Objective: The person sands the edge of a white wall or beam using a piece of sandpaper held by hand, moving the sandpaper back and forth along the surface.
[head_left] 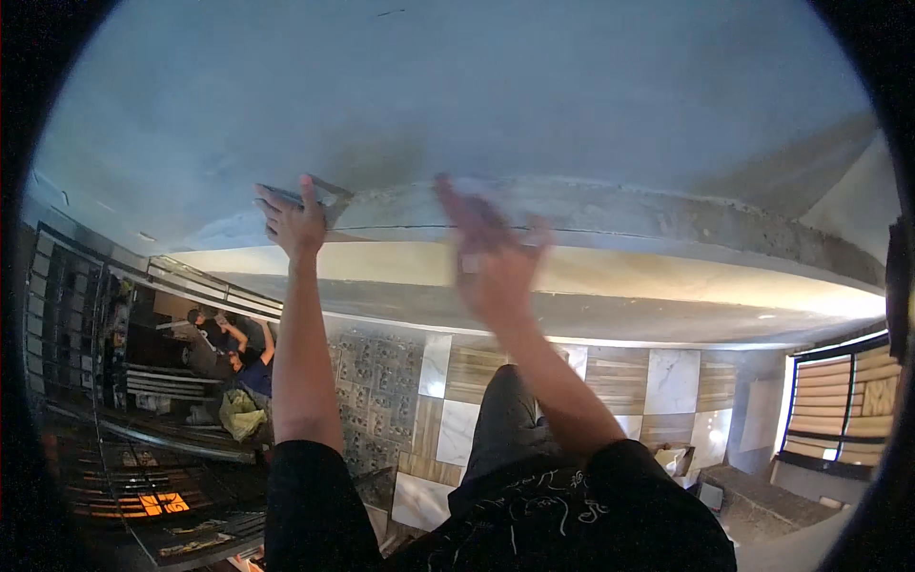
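Both arms reach up to a grey plastered surface [534, 86] with a rough ledge-like edge [620, 205] along it. My left hand [297, 221] lies at that edge, its fingers stretched and the thumb apart. Behind its fingers shows a flat dark-grey piece [335, 198] with straight edges; whether it is a tool or a loose board I cannot tell. To the right, my right hand [500, 272] is at the same edge, smeared by motion. A small pale patch shows by its palm, but whether it holds anything is too blurred to make out.
Below runs a cream band [600, 272] of wall, then a floor of wood-look and marble-look tiles [472, 429]. At left, dark metal railings [71, 305] stand near two people [243, 357] and a yellowish sack [241, 415]. A barred window [839, 405] is at right.
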